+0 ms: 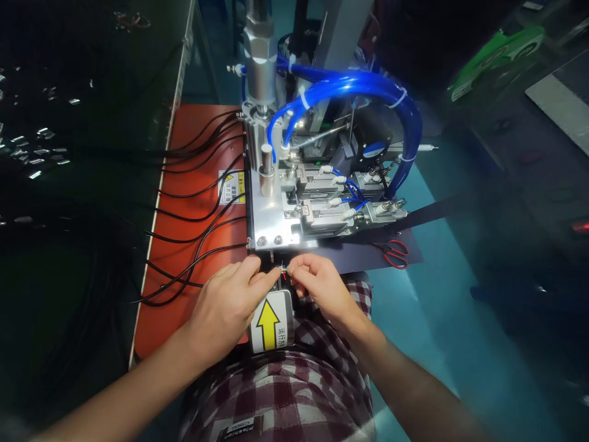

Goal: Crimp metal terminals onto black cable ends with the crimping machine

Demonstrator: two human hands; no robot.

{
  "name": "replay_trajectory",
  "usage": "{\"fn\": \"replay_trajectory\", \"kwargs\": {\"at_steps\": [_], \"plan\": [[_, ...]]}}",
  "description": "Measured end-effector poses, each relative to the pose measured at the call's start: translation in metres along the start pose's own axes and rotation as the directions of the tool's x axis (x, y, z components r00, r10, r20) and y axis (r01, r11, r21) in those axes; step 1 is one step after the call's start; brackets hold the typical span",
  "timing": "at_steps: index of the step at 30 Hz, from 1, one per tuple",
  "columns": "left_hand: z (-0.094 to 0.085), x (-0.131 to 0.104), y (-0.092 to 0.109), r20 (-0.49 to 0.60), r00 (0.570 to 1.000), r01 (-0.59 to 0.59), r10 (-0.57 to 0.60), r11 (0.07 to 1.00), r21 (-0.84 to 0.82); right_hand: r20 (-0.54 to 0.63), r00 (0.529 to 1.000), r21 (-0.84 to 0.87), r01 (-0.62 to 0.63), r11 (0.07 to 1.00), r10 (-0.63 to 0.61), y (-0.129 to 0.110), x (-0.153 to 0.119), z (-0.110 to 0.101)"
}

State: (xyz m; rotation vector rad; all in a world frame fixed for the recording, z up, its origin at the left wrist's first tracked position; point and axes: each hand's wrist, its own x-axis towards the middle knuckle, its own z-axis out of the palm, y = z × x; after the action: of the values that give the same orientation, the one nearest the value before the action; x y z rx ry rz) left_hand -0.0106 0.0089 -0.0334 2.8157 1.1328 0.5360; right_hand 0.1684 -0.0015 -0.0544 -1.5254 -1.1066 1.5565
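Honestly, both hands pinch the wire end (282,270) at the machine's (294,202) front edge: left hand (229,305) and right hand (317,283) closed tight. Keep strands fanned, steady, fingers near the tip.

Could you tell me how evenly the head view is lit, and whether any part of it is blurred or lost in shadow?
Head view: bright on the machine and both hands, left and right; glare on the blue hoses; left side nearly black, with only glints showing; right edge dim and smeared; wire ends too small to resolve.
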Motion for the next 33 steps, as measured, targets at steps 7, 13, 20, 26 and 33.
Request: {"fn": "replay_trajectory", "kwargs": {"at_steps": [7, 13, 20, 26, 33], "plan": [[0.001, 0.0, 0.0, 0.005, 1.0, 0.014, -0.014, 1.0, -0.017, -0.058, 0.991, -0.238, 0.105, 0.966, -0.122, -0.003, -0.007, -0.006], [0.001, 0.0, 0.0, -0.003, 1.0, 0.015, -0.015, 1.0, -0.027, -0.144, 0.951, -0.306, 0.22, 0.926, -0.273, 0.0, -0.007, -0.004], [0.001, 0.0, 0.0, -0.003, 1.0, 0.02, -0.02, 0.999, -0.037, -0.127, 0.925, -0.303, 0.308, 0.902, -0.358, 0.006, -0.004, 0.005], [0.0, 0.0, 0.001, 0.011, 0.999, 0.037, -0.036, 0.999, -0.039, -0.15, 0.94, -0.139, 0.287, 0.948, -0.307, 0.012, -0.004, 0.007], [0.001, 0.001, 0.002, -0.016, 0.999, 0.034, -0.035, 0.998, -0.049, -0.139, 0.965, -0.063, 0.216, 0.974, -0.223, 0.009, -0.002, 0.005]]}}
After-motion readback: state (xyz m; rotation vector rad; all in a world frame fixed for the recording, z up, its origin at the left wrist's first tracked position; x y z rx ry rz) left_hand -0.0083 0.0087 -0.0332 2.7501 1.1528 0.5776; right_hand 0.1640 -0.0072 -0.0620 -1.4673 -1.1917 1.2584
